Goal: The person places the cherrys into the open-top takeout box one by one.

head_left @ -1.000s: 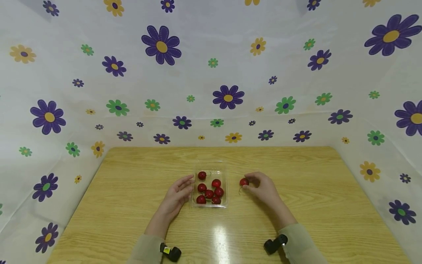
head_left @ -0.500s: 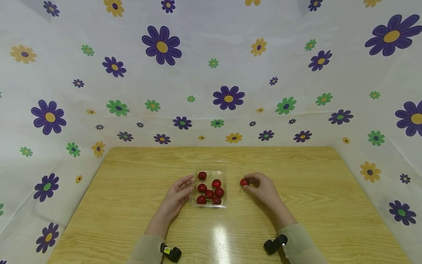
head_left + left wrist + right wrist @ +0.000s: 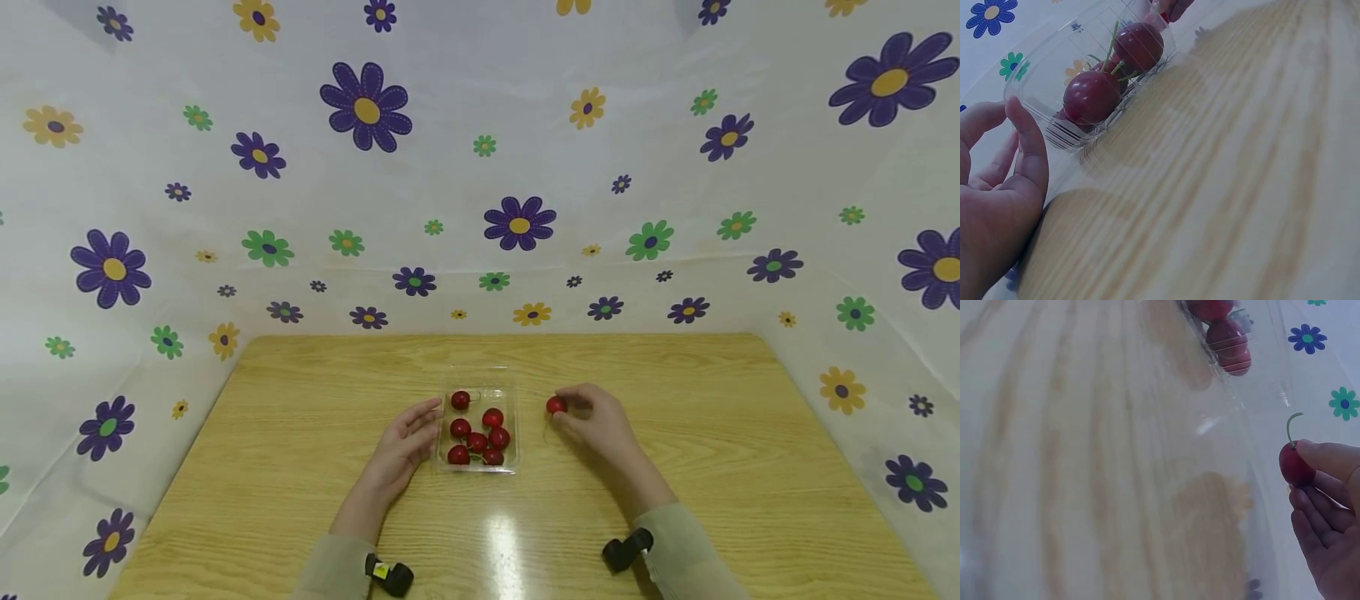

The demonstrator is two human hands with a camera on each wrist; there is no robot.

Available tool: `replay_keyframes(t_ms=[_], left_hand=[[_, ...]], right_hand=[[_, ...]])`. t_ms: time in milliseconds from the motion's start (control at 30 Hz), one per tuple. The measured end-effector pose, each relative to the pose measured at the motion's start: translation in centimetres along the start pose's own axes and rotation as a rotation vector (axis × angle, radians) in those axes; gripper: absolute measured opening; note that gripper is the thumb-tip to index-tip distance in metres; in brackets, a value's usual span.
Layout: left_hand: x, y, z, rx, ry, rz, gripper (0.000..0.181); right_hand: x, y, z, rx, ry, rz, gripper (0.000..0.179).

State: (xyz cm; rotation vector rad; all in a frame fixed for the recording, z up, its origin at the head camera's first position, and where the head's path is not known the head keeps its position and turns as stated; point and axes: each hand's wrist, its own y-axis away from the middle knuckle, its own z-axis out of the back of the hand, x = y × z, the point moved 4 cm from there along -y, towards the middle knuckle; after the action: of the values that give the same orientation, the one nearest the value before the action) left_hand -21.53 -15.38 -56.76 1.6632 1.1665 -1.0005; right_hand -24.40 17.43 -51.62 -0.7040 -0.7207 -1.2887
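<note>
In the head view a clear plastic box [image 3: 480,472] holds several dark red cherries [image 3: 477,442] with green stems. At its left side is my left hand [image 3: 405,446], loosely bent fingers resting against the wall; in the left wrist view, a fingertip [image 3: 1015,106] touches the rim. To the right of the box, my right hand [image 3: 600,423] pinches a single cherry [image 3: 555,405] between thumb and fingers. The right wrist view shows this cherry [image 3: 1296,464] with its stem pointing up, under the thumb.
Under the box lies a wooden table [image 3: 315,400] with a bright light reflection near its front. A white cloth [image 3: 450,183] printed with flowers rises behind the table and at both sides. Dark wrist cameras [image 3: 627,550] are strapped over the sleeves.
My right hand has shifted slightly up in the head view, carrying the cherry with it. The left hand and the box stay where they were.
</note>
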Motion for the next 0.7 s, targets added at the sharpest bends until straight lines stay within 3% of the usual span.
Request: replay_keyframes(t_ms=[400,700], left_hand=[[-0.1,0.0,-0.1,-0.002,0.004,-0.006,0.055],[-0.1,0.1,0.0,0.006,-0.010,-0.004,0.056]], right_hand=[[2.0,-0.4,0.5,-0.022,0.005,0.067,0.038],[3.8,-0.2,-0.5,-0.013,-0.054,0.107,0.037]])
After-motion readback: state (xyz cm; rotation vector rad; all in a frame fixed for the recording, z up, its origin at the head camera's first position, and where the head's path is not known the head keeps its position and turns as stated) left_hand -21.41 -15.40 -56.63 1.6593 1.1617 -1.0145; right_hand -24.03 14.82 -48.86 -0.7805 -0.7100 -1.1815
